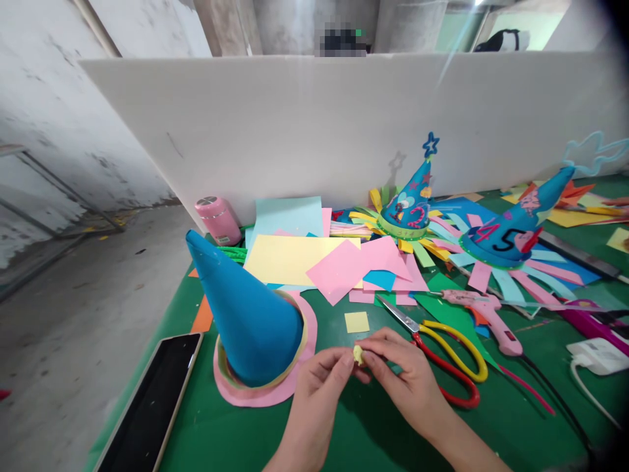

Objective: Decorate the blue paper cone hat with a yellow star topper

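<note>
Between the fingertips of my left hand (324, 377) and my right hand (400, 370) is a small crumpled piece of yellow paper (358, 354). Both hands are closed in a pinch on it, above the green table. A flat yellow paper square (356, 322) lies just beyond them. To the left stands a blue cone hat (246, 314) with a pink paper brim (307, 341), its tip leaning left. Scissors (445, 347) with one yellow and one red handle lie open beside my right hand.
A phone (152, 400) lies at the left table edge. Behind are coloured paper sheets (295, 255), a pink flask (219, 219) and a white board (295, 131). Two decorated cone hats (410, 203) (521, 223), a pink glue gun (484, 314) and a white plug (597, 355) are to the right.
</note>
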### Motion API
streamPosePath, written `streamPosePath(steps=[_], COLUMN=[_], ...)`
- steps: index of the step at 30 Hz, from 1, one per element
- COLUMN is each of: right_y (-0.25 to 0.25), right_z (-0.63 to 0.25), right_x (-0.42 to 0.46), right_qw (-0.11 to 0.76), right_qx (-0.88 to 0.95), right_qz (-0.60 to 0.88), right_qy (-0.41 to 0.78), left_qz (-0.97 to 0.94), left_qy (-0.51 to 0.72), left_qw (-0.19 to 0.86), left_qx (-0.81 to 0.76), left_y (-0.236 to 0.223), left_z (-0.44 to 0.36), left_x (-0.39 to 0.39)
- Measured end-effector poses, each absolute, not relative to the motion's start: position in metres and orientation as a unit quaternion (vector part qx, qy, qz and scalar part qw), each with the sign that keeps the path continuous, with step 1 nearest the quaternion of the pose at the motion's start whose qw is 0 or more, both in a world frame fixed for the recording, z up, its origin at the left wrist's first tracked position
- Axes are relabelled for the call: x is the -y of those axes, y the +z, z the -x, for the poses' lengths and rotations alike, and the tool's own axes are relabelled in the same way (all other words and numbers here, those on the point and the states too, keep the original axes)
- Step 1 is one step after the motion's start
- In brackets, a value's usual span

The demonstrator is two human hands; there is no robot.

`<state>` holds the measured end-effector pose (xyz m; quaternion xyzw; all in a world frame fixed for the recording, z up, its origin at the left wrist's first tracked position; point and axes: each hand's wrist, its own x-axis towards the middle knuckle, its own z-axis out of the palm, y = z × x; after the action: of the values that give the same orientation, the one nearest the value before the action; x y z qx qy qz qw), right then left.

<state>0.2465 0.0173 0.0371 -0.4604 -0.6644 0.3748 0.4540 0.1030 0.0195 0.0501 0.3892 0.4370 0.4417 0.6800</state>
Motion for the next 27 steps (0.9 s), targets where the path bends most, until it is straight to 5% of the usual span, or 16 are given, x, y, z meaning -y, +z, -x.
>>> streamPosePath(steps=[10,20,27], right_y=[0.042,0.040,0.043], right_z=[-0.244,-0.234,-0.242], right_x=[-0.017,-0.018,-0.016], right_qw=[0.457,0.484,0.463], right_qx=[0.629,0.436,0.483], right_qz=[0.463,0.454,0.467], right_qy=[0.426,0.608,0.578], left_qz=[-0.414,-0.373,-0.506], left_qy=[0.436,0.435,0.416], left_qw=[0.669,0.689,0.541], left_qx=[-0.437,-0.444,-0.527], left_y=[0.052,0.053,0.053], left_z=[-0.103,-0.105,-0.105], left_x=[-0.023,-0.021,-0.023])
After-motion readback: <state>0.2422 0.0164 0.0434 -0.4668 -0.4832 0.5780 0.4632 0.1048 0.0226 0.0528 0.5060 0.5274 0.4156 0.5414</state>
